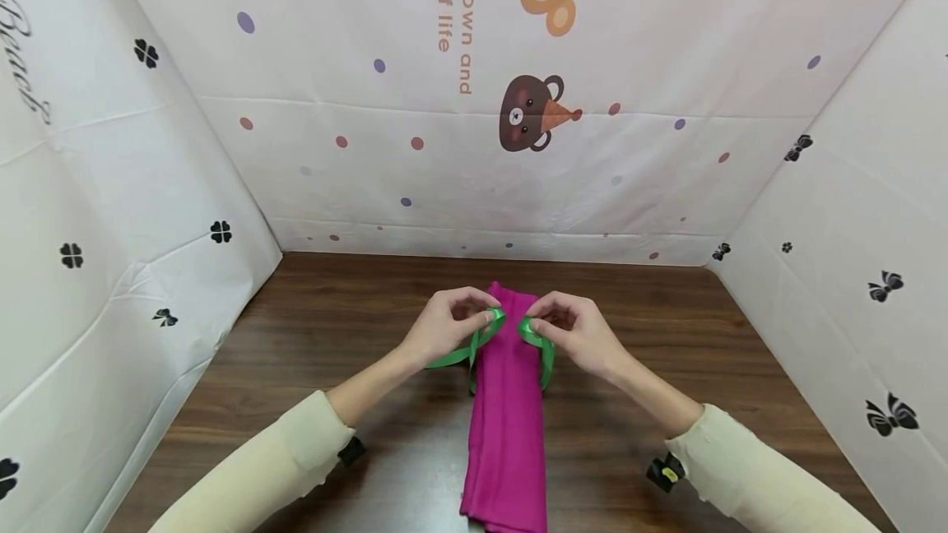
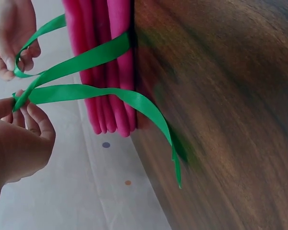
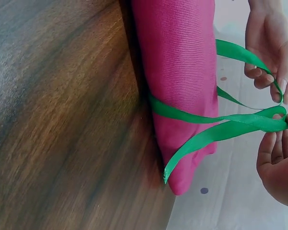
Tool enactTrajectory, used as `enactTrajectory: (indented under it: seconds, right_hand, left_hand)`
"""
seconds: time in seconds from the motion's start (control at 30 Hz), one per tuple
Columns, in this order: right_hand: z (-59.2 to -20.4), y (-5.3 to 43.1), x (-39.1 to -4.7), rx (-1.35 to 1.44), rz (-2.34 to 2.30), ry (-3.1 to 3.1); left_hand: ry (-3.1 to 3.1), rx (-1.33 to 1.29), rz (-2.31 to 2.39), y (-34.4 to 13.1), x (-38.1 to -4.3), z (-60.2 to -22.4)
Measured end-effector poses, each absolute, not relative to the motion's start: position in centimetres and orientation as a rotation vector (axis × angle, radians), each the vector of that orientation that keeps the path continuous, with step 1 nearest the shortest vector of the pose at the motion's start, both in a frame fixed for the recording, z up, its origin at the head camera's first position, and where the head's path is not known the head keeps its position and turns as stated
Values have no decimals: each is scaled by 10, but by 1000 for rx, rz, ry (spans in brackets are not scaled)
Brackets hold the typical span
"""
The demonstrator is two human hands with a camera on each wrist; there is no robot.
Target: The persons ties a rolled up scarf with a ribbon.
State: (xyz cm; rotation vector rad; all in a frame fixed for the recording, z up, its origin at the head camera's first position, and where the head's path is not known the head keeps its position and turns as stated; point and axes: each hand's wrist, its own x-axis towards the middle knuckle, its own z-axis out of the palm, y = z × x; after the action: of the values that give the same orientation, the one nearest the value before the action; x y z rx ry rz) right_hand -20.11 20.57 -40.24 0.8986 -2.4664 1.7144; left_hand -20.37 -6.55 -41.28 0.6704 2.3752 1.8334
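A long folded magenta cloth (image 1: 509,426) lies lengthwise on the table, its layers stacked in the left wrist view. Green ribbon (image 2: 93,56) passes around it near the far end. Above the cloth, the left hand (image 1: 443,326) pinches one length of the ribbon between thumb and fingers, and a loose tail hangs down to the table on that side. Opposite it, the right hand (image 1: 581,334) pinches another looped length of the ribbon (image 3: 249,122), whose cut end dangles beside the cloth. A small gap separates the hands. No finished knot is visible.
The brown wooden table (image 1: 355,286) is bounded by white printed sheets at the back (image 1: 444,179), left (image 1: 111,187) and right (image 1: 837,229). Dark wrist devices (image 1: 666,472) sit below the pale sleeves (image 1: 755,467).
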Motion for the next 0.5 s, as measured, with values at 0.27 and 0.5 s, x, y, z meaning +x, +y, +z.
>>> enactTrajectory:
  seconds: [0.27, 0.5]
  right_hand:
    - [-402, 201, -201, 918, 1719, -2479]
    - [-399, 194, -201, 925, 1746, -2481]
  left_hand:
    - [2396, 681, 1786, -62, -204, -413]
    - [2401, 719, 1753, -57, -204, -412]
